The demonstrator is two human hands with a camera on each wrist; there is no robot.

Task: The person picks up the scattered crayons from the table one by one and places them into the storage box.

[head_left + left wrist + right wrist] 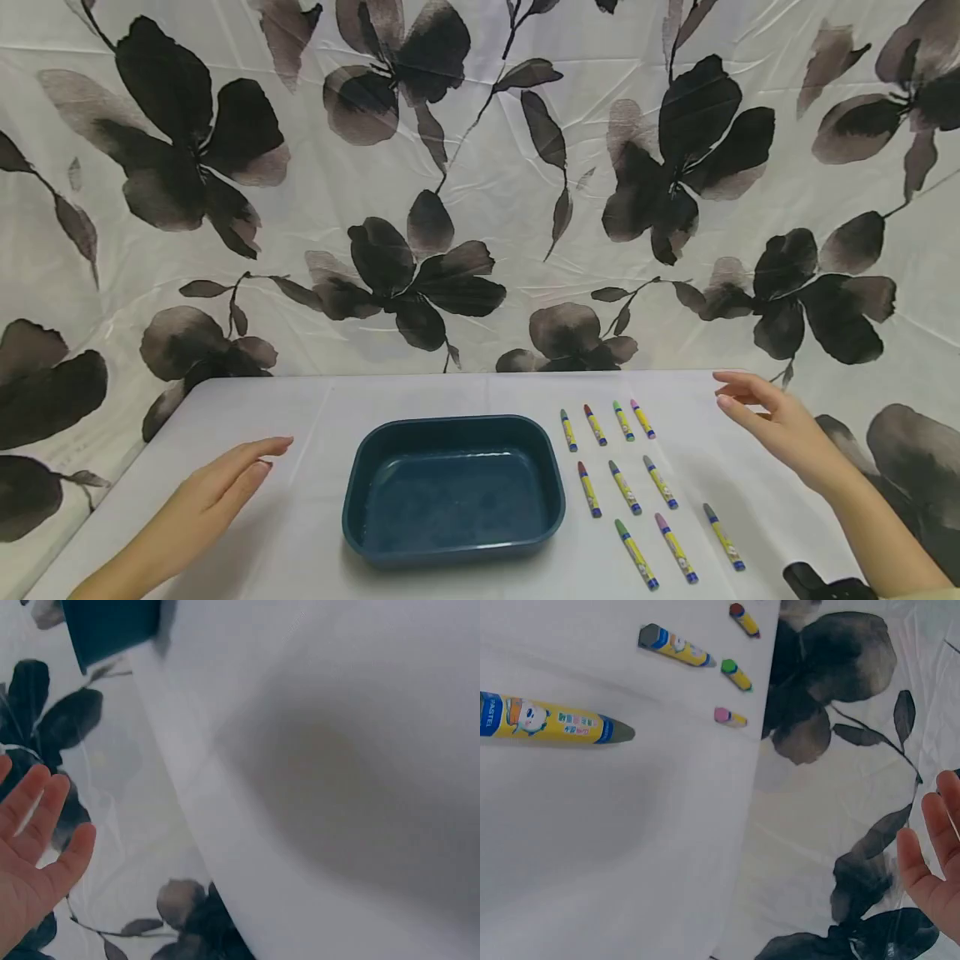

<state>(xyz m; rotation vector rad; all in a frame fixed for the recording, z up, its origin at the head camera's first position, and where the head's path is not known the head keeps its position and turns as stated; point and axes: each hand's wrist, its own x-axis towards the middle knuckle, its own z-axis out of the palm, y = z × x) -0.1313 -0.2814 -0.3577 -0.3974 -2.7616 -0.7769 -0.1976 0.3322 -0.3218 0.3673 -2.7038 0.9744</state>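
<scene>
My left hand (210, 496) hovers over the table left of a dark blue rectangular tray (457, 500), its fingers relaxed and holding nothing. To the tray's right, several oil pastels (625, 487) in yellow wrappers with blue ends lie in loose rows. Their tips are green, red, pink and grey. Beyond them, near the table's back right, my right hand (783, 425) is raised with loosely bent fingers and nothing in it. A grey-green oil pastel (562, 720) is closest in the right wrist view. In the left wrist view the left hand (37, 847) has its fingers spread, apart from the tray.
A white cloth covers the table (300, 408). Behind it hangs a white curtain (525, 250) with dark floral print, reaching down past the table's sides. A black object (825, 583) shows at the lower right by the right forearm.
</scene>
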